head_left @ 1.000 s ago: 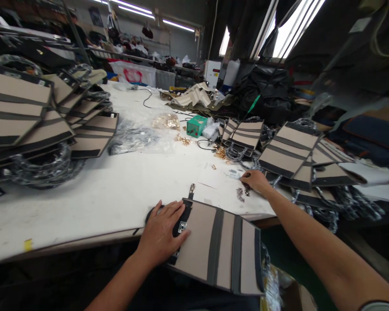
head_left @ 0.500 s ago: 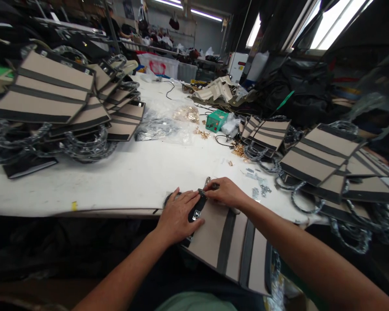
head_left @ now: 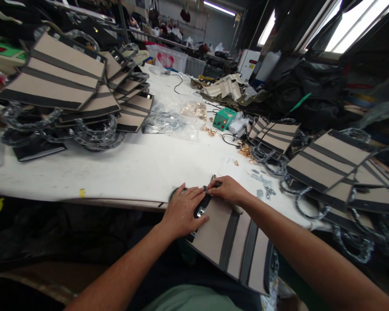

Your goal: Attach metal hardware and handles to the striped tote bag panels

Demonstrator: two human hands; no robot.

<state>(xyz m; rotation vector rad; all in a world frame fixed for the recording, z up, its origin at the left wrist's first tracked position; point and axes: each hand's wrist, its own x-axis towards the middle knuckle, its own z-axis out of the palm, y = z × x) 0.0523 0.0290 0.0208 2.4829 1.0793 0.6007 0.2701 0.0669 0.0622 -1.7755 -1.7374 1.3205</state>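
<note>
A beige bag panel with dark grey stripes and a black edge band lies at the table's front edge, partly overhanging it. My left hand rests on the black band with its fingers stretched out, next to a small silver metal fitting. At the band's far end, my right hand is closed in a pinch against the panel. Something dark shows among its fingers, and a small metal piece sticks out just beyond them; what the fingertips grip is too small to name.
Similar striped bag panels with plastic-wrapped handles are stacked on the left and right. A green box with cords stands mid-table near gold-coloured hardware. Small silver plates lie right of my hands. Plastic bags lie farther back.
The view has shifted a little, so the table and stacks appear displaced. Both hands keep about the same hold on the panel; the right fingertips have moved only slightly.
</note>
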